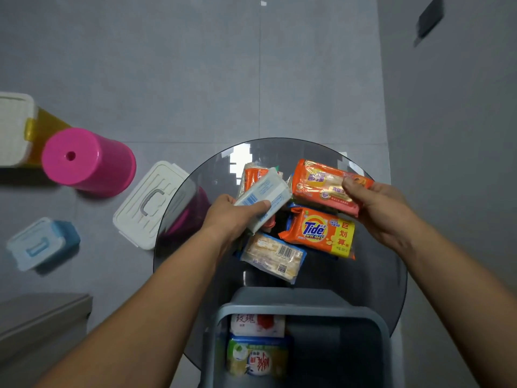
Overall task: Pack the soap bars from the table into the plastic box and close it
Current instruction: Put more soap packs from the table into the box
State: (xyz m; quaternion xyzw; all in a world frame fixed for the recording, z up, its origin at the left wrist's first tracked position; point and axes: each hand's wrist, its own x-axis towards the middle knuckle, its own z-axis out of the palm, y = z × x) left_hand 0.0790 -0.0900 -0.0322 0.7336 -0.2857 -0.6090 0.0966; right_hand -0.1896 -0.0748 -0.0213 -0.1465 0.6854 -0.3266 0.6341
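While the left hand (232, 217) curls its fingers and thumb round a white and blue soap bar (264, 197), holding it tilted just above the pile, the right hand (383, 208) pinches an orange and pink soap pack (321, 186) by its right end, thumb on top and fingers underneath. Both bars are held over the middle of the round glass table (372, 275), close together.

Under and between the hands lie more bars. A Tide bar (319, 232) in orange and yellow sits just below the right hand's pack. A clear-wrapped pale bar with a barcode (272, 256) lies towards the near edge, touching the Tide bar's left corner. Another orange pack (253, 175) shows behind the white bar, towards the far edge.

At the table's near edge stands the grey plastic box (307, 306), open, with two bars against its left wall: a white and red bar (257, 324) and, nearer, a green and yellow bar (256, 358).

On the floor to the left are an upturned pink bucket (86, 161), a white-lidded bin (151, 203) partly under the table's left edge, and a small blue bin (42, 245).
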